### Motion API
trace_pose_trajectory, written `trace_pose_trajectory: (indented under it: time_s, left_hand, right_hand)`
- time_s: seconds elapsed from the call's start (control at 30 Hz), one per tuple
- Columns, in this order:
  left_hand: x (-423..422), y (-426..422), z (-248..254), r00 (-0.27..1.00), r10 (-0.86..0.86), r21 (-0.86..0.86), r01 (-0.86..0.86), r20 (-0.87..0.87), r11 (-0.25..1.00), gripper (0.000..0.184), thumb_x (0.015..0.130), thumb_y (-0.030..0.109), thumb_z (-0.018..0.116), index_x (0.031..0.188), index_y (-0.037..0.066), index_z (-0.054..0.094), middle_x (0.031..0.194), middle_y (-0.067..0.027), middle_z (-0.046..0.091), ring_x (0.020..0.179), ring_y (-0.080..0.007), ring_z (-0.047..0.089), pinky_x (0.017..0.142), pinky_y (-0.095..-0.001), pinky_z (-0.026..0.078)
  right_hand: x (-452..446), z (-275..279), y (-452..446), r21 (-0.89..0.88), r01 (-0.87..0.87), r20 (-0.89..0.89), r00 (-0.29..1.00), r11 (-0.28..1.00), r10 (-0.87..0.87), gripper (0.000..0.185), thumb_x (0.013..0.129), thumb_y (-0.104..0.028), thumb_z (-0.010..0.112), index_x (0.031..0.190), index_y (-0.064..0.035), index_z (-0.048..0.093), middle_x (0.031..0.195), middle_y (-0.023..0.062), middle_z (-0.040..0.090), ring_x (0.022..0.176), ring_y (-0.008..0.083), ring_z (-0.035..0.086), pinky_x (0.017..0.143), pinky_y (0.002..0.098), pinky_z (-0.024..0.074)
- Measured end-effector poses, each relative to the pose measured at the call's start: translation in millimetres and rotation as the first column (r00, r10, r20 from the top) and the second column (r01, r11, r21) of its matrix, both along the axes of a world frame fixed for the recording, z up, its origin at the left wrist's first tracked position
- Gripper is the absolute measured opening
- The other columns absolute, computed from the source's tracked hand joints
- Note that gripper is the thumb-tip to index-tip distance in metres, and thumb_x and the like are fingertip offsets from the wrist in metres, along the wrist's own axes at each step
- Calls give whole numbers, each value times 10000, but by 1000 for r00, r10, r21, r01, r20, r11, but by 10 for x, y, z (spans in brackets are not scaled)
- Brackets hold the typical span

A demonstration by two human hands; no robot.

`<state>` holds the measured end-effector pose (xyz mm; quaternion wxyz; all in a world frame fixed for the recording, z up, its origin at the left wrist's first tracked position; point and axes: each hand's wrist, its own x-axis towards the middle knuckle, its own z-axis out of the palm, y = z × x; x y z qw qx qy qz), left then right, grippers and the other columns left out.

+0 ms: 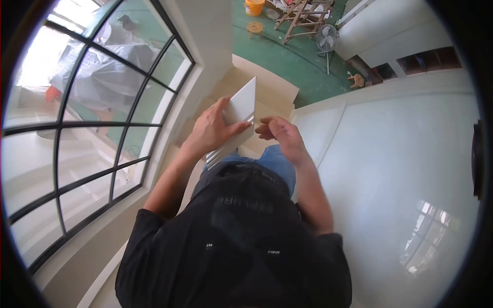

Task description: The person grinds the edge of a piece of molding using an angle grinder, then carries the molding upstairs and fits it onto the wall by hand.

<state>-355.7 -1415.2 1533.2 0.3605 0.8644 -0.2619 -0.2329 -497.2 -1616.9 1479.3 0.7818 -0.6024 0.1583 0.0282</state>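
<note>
My left hand (211,128) grips a white strip of moulding (241,105) in front of my waist, thumb across its near face and fingers behind. One end of the moulding comes to a slanted point at the top, and grooves run along its lower edge. Just right of it, my right hand (285,136) hovers with loosely curled fingers, some of them apart. Nothing shows in that hand, and it seems not to touch the moulding.
A black-barred window (118,123) stands close on my left, a glossy white panel (390,154) on my right. Beige steps (272,84) lead down to a green floor (257,46) with a standing fan (326,38), a wooden stool (254,28) and an orange bucket (253,6).
</note>
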Motion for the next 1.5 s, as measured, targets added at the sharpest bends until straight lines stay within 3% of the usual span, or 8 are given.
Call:
trace_pose_trajectory:
  time_s: [0.1, 0.27, 0.43, 0.87, 1.03, 1.23, 1.33, 1.5]
  left_hand:
    - [406, -384, -294, 984, 107, 70, -98, -145, 993, 806, 831, 520, 813, 1398, 20, 534, 1195, -254, 688, 1140, -395, 667, 965, -461, 517]
    - [1174, -986, -1079, 971, 172, 156, -198, 163, 968, 898, 796, 580, 820, 1379, -39, 528, 1279, -280, 650, 1197, -413, 641, 1045, -470, 483]
    - [1930, -1958, -1863, 923, 358, -43, -367, -144, 929, 777, 812, 511, 817, 1298, -47, 580, 1118, -221, 705, 1033, -313, 697, 921, -413, 531]
    - [4356, -4099, -3922, 906, 375, -287, -420, -199, 861, 713, 796, 495, 852, 1208, -35, 610, 976, -156, 719, 848, -231, 705, 789, -357, 554]
    - [4905, -4906, -4665, 850, 494, -353, -526, -184, 774, 718, 808, 499, 848, 1231, -24, 599, 1022, -165, 709, 900, -210, 696, 804, -347, 551]
    - [5689, -5707, -5667, 758, 568, -400, -652, -320, 645, 741, 816, 500, 849, 1262, -28, 580, 1081, -177, 699, 970, -240, 693, 853, -374, 549]
    - [6309, -5922, -6053, 768, 598, -335, -639, -229, 693, 756, 812, 504, 852, 1265, -34, 576, 1084, -185, 706, 983, -267, 704, 865, -392, 552]
    - [7524, -6176, -6949, 720, 681, -299, -684, -134, 665, 779, 806, 533, 835, 1271, -34, 572, 1090, -227, 705, 1010, -310, 708, 897, -418, 547]
  right_hand:
    - [-65, -744, -565, -79, 204, -139, 967, 976, -213, 391, 1078, -374, 568, 1205, -17, 668, 972, 43, 717, 897, 112, 655, 846, 277, 527]
    - [-151, -2026, -1743, -318, 63, -439, 875, 946, -206, 404, 1051, -374, 593, 1192, -4, 674, 1068, 92, 741, 938, 150, 684, 837, 299, 538]
    - [-83, -3824, -3147, -640, -284, -514, 849, 714, -122, 442, 1004, -381, 615, 1207, 8, 676, 1099, 159, 734, 965, 248, 708, 877, 376, 545]
    - [1338, -6041, -5577, -691, -87, -485, 792, 718, -371, 436, 990, -277, 645, 1289, 41, 635, 1072, 148, 734, 914, 224, 722, 808, 338, 558]
    - [2996, -6378, -6316, -443, -160, -529, 841, 882, -113, 429, 994, -270, 648, 1280, 50, 633, 1085, 138, 734, 935, 205, 716, 819, 328, 559]
    - [4268, -7801, -8010, -754, -456, -536, 844, 473, -40, 360, 1011, -246, 635, 1254, 19, 649, 1064, 115, 730, 890, 194, 701, 822, 324, 563]
    - [4683, -8495, -8706, -510, -164, -589, 782, 845, -203, 344, 1019, -260, 624, 1221, 16, 658, 1041, 115, 732, 881, 230, 701, 834, 369, 567]
    - [5636, -9214, -9305, -641, -373, -559, 826, 671, -75, 238, 982, -186, 573, 834, -29, 673, 763, 82, 677, 682, 218, 646, 635, 395, 517]
